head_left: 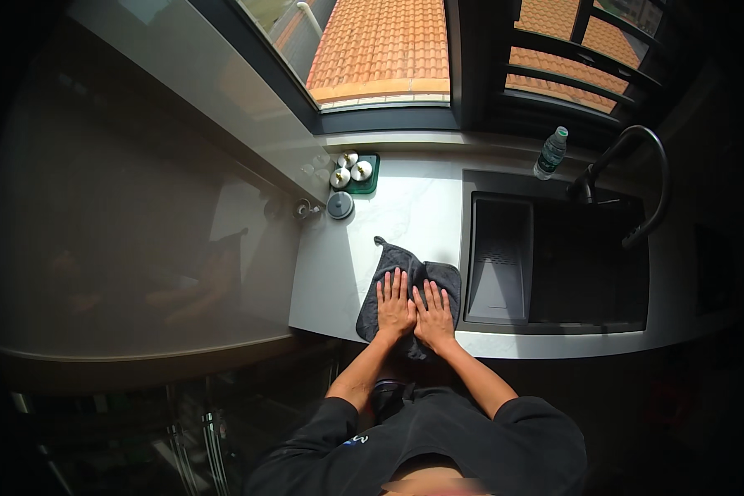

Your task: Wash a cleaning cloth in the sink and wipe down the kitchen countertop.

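A dark grey cloth towel [402, 256] lies on the white marbled countertop [412, 214], with creases along its middle. Its small hanging loop [379, 240] points away from me at the far left corner, and its near part hangs over the counter's front edge. My left hand [395, 311] rests palm down on the cloth's left half, fingers extended. Beside it, my right hand [434, 317] lies palm down on the right half, fingers slightly spread. The two thumbs meet or nearly meet at the centre. Neither hand grips the fabric.
Right of the cloth is a dark sink [586, 273] with an inset grey tray [501, 260] and a curved black faucet [662, 180]. A plastic water bottle [552, 154] stands behind it. Several silver-lidded containers [361, 170] sit on a green tray [370, 185], near a grey-lidded jar [340, 205].
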`<state>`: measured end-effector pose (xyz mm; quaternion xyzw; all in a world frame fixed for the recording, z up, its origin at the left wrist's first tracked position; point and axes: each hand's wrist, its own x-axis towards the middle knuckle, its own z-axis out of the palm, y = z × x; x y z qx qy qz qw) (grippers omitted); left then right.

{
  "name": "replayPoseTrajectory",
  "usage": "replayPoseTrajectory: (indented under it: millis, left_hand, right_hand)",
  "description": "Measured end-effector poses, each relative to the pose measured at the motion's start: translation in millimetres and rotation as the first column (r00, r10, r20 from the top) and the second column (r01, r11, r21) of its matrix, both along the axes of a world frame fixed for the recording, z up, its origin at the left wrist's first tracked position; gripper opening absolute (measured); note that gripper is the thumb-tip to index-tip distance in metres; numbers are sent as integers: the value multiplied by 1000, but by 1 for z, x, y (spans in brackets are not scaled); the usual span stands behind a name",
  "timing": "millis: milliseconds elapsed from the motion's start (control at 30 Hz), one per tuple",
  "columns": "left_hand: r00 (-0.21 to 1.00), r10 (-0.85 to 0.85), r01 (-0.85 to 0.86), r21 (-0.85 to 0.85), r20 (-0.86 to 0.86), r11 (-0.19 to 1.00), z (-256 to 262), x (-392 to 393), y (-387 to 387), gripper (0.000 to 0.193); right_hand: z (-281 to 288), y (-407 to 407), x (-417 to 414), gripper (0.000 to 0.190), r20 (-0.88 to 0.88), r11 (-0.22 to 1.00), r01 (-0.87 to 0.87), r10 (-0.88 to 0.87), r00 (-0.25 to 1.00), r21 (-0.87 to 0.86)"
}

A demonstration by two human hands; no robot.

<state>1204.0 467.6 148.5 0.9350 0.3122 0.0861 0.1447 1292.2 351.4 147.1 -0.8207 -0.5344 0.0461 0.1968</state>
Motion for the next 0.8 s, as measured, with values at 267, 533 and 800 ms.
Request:
replayPoseTrajectory:
  millis: [267, 533, 800]
  left_hand:
    - [997, 48, -52, 70, 62, 996, -1, 97, 83, 73]
    - [977, 197, -202, 61, 79, 977, -21, 207, 174, 69]
    - [958, 224, -252, 161, 177, 954, -23, 256, 214, 64]
  right_hand:
    - [-8, 85, 76, 65, 54, 966, 257, -255, 965, -25]
    - [-24, 187, 196, 65, 96, 972, 237, -236, 967, 2]
    - [-16, 234, 244, 57, 151, 975, 209, -218, 964, 76]
